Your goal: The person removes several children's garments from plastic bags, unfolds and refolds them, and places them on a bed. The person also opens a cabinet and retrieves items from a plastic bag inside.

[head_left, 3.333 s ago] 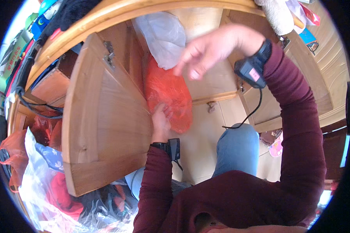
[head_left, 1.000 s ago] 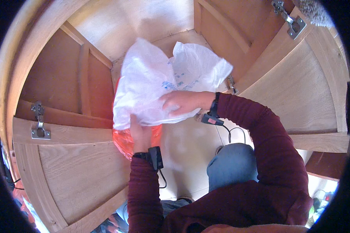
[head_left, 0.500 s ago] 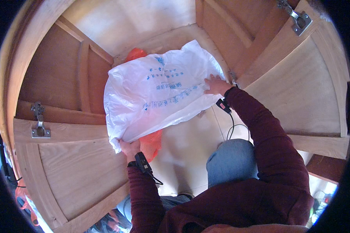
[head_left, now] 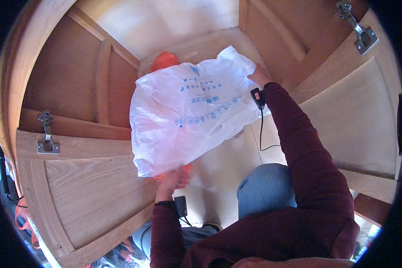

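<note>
A large white plastic bag (head_left: 165,107) with blue print lies spread and wrinkled in the cabinet opening. My right hand (head_left: 258,77) grips its right edge, the thumb lying over the plastic. Below the lower left corner of the bag is my left hand (head_left: 169,182), touching or just beneath its near edge; the fingers are blurred and partly covered. An orange-red plastic bag (head_left: 164,61) shows behind the white one, and orange-red plastic (head_left: 184,176) also peeks out beside my left hand. Whatever lies under the white bag is hidden.
Two wooden cabinet doors stand swung out, the left door (head_left: 94,192) and the right door (head_left: 357,107), with metal hinges (head_left: 48,145). The pale floor (head_left: 214,178) lies before my knee (head_left: 265,185). Each wrist carries a black device with a cable.
My right hand has moved farther up the bag's right edge and taken hold there. My left hand has left the bag's lower left corner and shifted right and down. The view has shifted slightly.
</note>
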The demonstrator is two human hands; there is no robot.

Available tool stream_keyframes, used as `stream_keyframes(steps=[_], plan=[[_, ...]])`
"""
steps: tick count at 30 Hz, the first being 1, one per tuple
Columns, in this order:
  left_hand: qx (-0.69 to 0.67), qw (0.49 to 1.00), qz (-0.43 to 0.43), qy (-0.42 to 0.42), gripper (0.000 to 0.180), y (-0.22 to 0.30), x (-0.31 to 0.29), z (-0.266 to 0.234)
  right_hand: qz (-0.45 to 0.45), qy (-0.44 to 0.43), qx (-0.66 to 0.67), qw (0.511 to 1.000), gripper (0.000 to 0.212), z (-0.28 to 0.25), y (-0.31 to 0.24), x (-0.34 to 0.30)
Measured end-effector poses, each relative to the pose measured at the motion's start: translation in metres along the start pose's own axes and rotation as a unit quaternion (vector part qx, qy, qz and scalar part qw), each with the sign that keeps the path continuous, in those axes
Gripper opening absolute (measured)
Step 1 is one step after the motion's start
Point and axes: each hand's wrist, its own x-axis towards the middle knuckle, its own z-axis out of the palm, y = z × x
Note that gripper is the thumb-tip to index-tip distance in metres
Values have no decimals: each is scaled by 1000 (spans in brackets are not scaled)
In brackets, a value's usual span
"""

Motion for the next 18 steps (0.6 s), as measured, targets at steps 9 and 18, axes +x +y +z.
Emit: stream_keyframes(steps=[9, 18], plan=[[309, 452, 507, 666, 53, 135, -20, -53, -16, 65, 70, 995, 31, 3, 23, 3], [-34, 746, 469, 472, 28, 145, 17, -110, -38, 61, -90, 993, 27, -15, 25, 26]])
